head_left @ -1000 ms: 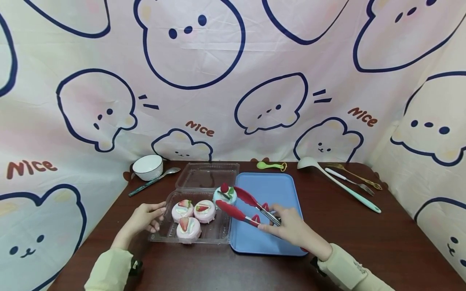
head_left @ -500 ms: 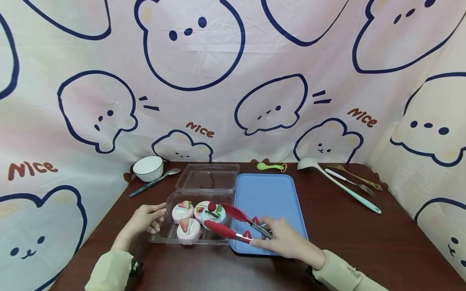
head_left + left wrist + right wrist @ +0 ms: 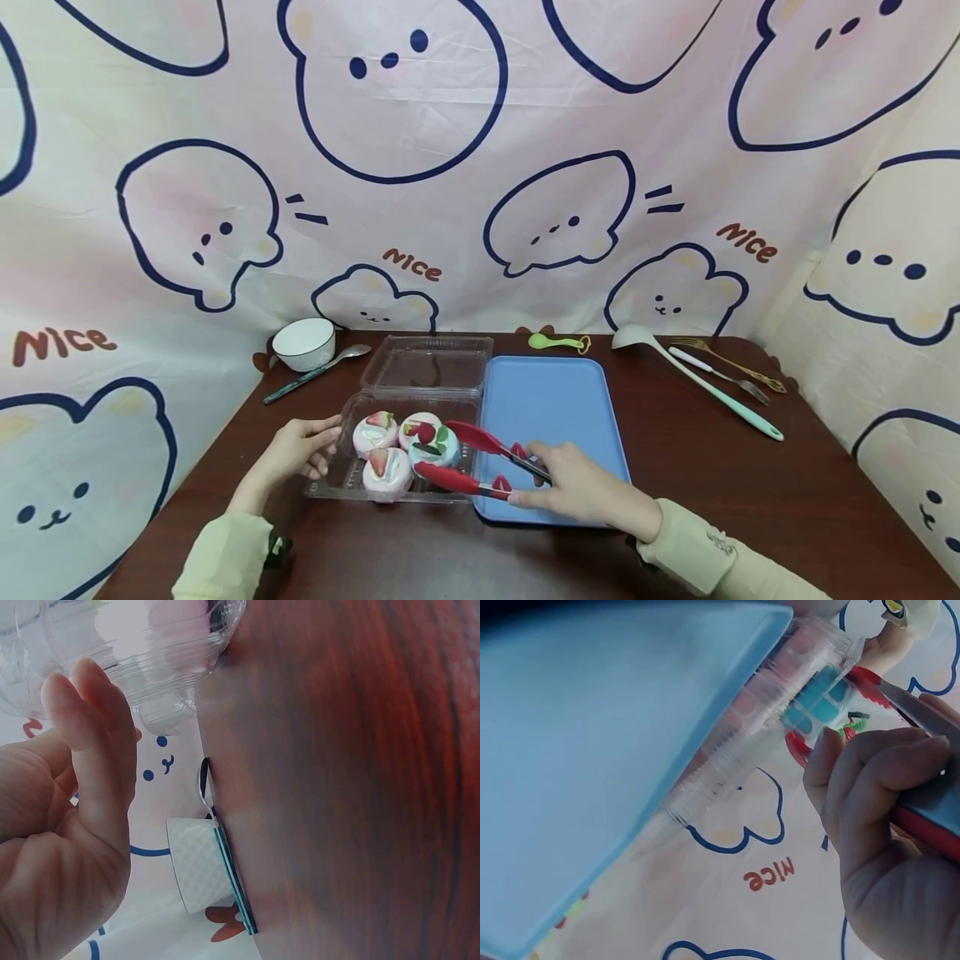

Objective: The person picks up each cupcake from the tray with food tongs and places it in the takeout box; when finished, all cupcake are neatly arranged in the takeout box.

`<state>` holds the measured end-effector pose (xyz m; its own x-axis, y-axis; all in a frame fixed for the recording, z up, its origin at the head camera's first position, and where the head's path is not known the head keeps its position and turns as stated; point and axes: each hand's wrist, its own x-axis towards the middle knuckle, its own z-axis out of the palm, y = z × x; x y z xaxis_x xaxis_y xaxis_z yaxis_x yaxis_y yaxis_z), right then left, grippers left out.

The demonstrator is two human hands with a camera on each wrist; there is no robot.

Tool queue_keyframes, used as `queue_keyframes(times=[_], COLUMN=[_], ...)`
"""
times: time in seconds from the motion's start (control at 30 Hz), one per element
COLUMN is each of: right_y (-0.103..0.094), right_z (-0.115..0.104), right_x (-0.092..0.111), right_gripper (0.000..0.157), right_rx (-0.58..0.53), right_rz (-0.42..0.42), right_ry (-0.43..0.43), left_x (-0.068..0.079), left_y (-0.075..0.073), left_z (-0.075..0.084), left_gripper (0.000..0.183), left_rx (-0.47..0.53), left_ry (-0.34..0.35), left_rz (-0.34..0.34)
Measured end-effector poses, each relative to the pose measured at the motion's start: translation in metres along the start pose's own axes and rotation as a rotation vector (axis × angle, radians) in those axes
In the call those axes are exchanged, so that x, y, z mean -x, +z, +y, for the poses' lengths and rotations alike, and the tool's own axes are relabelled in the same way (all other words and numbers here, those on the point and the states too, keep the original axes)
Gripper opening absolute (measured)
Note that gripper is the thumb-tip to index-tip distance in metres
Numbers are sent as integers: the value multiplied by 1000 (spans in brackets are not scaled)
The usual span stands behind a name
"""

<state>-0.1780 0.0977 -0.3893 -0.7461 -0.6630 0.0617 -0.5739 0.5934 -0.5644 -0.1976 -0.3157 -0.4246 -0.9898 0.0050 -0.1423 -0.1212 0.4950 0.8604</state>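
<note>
A clear plastic cake box point(image 3: 352, 479) lies with its lid point(image 3: 423, 364) folded back. At its left edge, my left hand point(image 3: 291, 457) pinches the rim; in the left wrist view its fingers point(image 3: 105, 742) overlap the clear plastic. Red-tipped metal tongs point(image 3: 480, 438) are in the grip of my right hand point(image 3: 588, 485). Between the tong tips is a light-blue toy-like cake point(image 3: 438, 450) topped with a red berry and green leaves, inside the box's outline. Three pink cakes with strawberry pieces, one of them a front pink cake point(image 3: 387, 477), sit left of and behind it.
A blue tray point(image 3: 555, 392) adjoins the box on the right. Behind stand a white bowl point(image 3: 303, 345) with a spoon point(image 3: 318, 373) and a green measuring spoon point(image 3: 555, 342). A ladle point(image 3: 701, 379) and forks point(image 3: 720, 373) lie at the right, before a patterned curtain.
My right hand and the tongs have moved left and down, carrying the blue cake from the box's right edge to beside the pink cakes. The left hand has stayed at the rim.
</note>
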Motion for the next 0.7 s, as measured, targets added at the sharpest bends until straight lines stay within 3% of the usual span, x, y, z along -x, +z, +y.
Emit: queue_keyframes(times=[0.33,0.7], right_y=[-18,-31], right_z=[-16,-30], right_x=[-12,-27], right_gripper=[46,59], right_rx=[82,201], right_rz=[-85,-163], right_ry=[7,29], left_x=[-1,1], left_y=[1,0], left_z=[0,1], left_gripper=[47,47], left_rx=[-3,-9], left_ry=[-11,-5], left_rz=[4,8])
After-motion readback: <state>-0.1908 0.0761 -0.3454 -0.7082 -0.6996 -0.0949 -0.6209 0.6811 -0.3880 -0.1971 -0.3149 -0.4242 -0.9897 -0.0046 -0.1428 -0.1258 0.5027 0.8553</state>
